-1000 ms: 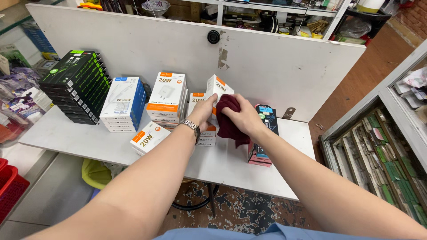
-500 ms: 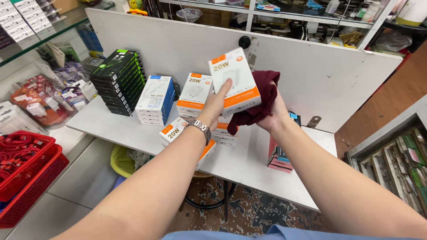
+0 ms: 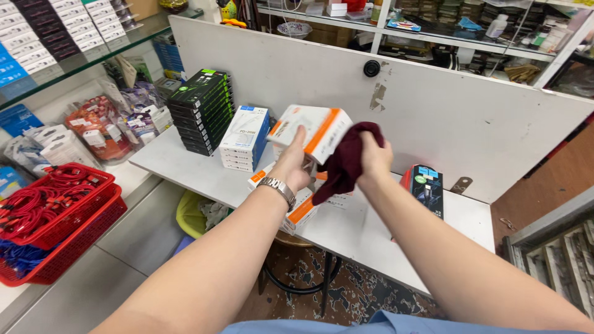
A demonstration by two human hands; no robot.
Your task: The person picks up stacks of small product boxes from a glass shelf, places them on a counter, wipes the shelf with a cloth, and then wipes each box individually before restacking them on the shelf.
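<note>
The left hand (image 3: 296,166) is grasping a white-and-orange box (image 3: 310,130) above the table (image 3: 185,166) while the right hand (image 3: 373,154), clutching a maroon cloth (image 3: 344,162), is wiping its side; steady holding and light strokes seem best.

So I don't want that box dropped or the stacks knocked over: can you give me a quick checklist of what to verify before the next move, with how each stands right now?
1. Left hand grips the white and orange box: ok.
2. Right hand holds the dark red cloth against the box: ok.
3. Box lifted above the white table: ok.
4. Black box stack and white and blue box stack upright: ok.
5. Box clean on every face: cannot tell.
</note>
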